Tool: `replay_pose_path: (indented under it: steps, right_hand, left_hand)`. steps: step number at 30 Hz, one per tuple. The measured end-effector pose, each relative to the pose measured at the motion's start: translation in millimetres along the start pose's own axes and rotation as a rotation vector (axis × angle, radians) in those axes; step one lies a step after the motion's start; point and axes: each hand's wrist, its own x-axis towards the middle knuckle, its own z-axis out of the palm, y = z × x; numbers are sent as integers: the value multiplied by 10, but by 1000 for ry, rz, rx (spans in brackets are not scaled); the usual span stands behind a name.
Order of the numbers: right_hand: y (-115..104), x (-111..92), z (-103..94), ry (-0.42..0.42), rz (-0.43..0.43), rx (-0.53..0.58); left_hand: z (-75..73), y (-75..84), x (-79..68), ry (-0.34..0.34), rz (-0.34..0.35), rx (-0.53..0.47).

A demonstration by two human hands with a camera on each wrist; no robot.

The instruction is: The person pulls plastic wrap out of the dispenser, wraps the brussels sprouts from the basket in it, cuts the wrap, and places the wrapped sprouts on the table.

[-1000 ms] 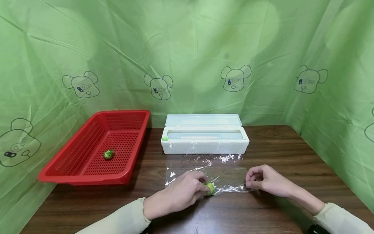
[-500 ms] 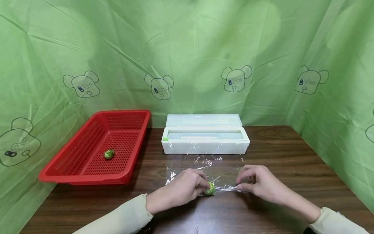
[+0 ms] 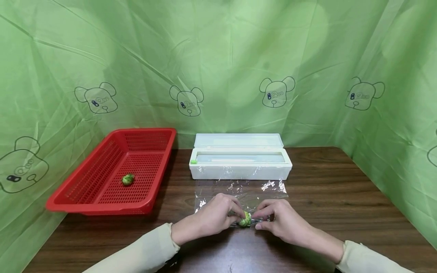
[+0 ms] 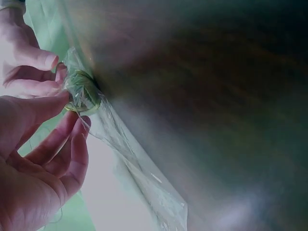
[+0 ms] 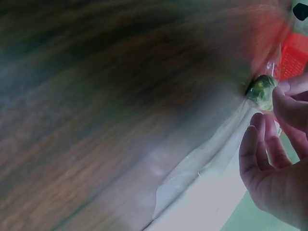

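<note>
A small Brussels sprout lies in clear plastic wrap near the front of the wooden table. My left hand holds it from the left with thumb and fingertips; the left wrist view shows the sprout under shiny film. Close on its right is my right hand, fingers bent and thumb apart from them, at the film beside the sprout. In the right wrist view this hand reaches the wrapped sprout. Whether its fingertips press the sprout or only the film is unclear.
Behind the hands stands a white wrap dispenser, lid raised, with the film running out of its front. A red perforated basket at the left holds another Brussels sprout. Green printed cloth surrounds the wooden table.
My right hand has moved left along the front edge of the wrap, up to the sprout, and its thumb and fingers have parted. The left hand stays on the sprout.
</note>
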Motion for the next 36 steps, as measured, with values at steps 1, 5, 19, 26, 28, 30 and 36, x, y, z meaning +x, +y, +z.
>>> replay_pose_path:
  steps: [1, 5, 19, 26, 28, 30, 36]
  right_hand:
    - [-1, 9, 13, 4, 2, -2]
    - [3, 41, 50, 17, -3, -4]
    - [31, 87, 132, 59, 55, 3]
    - [49, 121, 159, 80, 48, -11]
    - [53, 130, 162, 78, 55, -11]
    - [58, 139, 164, 78, 51, -10]
    - [74, 177, 172, 89, 24, 7]
  left_hand:
    - [-2, -3, 3, -1, -3, -6]
    - [-5, -21, 17, -2, -13, -44]
    - [-5, -82, 58, 3, -26, -145]
    - [-11, -104, 65, 3, -24, -162]
    - [-11, -109, 66, 3, -30, -170]
    - [-10, -115, 66, 6, -35, -175]
    - [-11, -132, 68, 8, -43, -179]
